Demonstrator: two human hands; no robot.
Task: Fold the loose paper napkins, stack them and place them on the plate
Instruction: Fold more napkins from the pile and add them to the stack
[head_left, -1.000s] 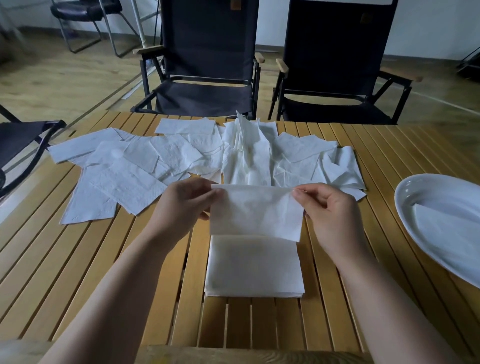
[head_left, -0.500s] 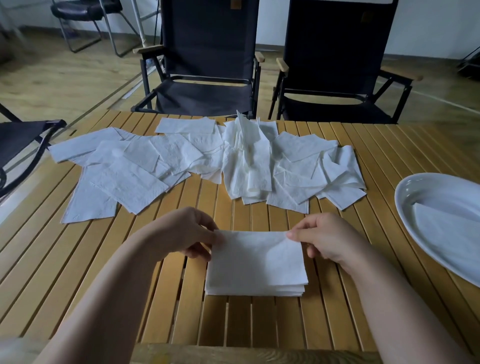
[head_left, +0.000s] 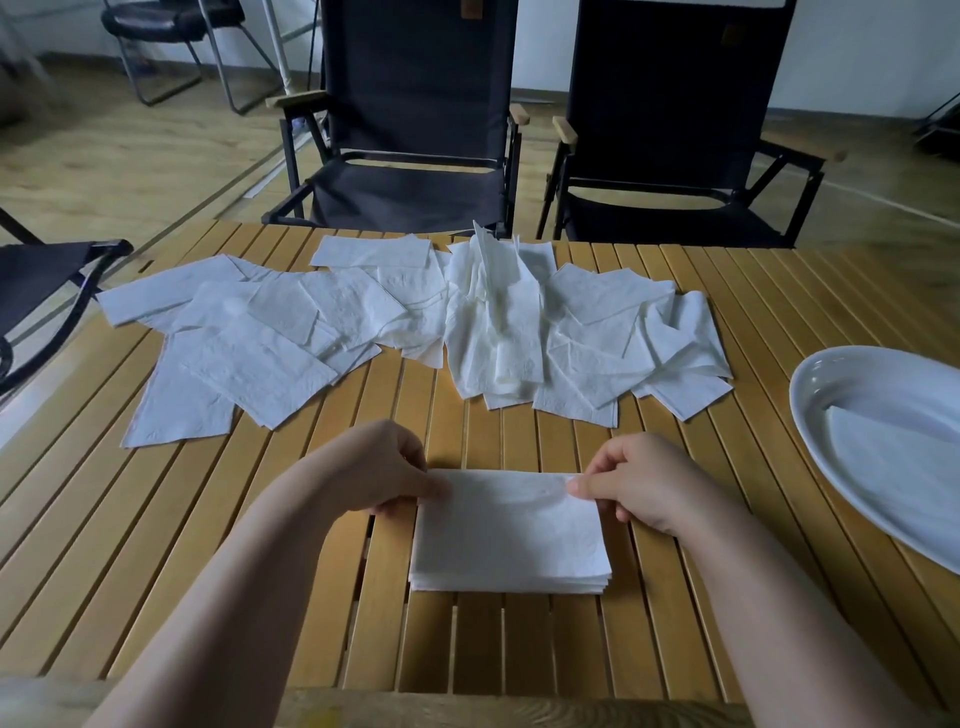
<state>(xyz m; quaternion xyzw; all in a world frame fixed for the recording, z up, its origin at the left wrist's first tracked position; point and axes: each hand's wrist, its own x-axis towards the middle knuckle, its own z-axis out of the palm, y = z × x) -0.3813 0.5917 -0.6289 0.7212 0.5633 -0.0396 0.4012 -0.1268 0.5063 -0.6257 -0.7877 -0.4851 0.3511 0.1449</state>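
Fingers (head_left: 427, 487) of left hand (head_left: 379, 475) and right hand (head_left: 640, 483) pinch the far corners of the top sheet on the small stack of folded white paper napkins (head_left: 509, 540), near edge of the yellow slatted wooden counter (head_left: 208, 519). Beyond it, a wide spread of loose white napkins (head_left: 363, 322) waits unfolded. The white oval plate (head_left: 821, 374) on the right holds one sheet. Most of the job looks undone.

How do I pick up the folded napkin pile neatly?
The folded napkin stack lies flat in loose layers, so one-sided pinching would likely fan it. Take both short ends: left hand from the left, right hand from the right, thumbs on top.
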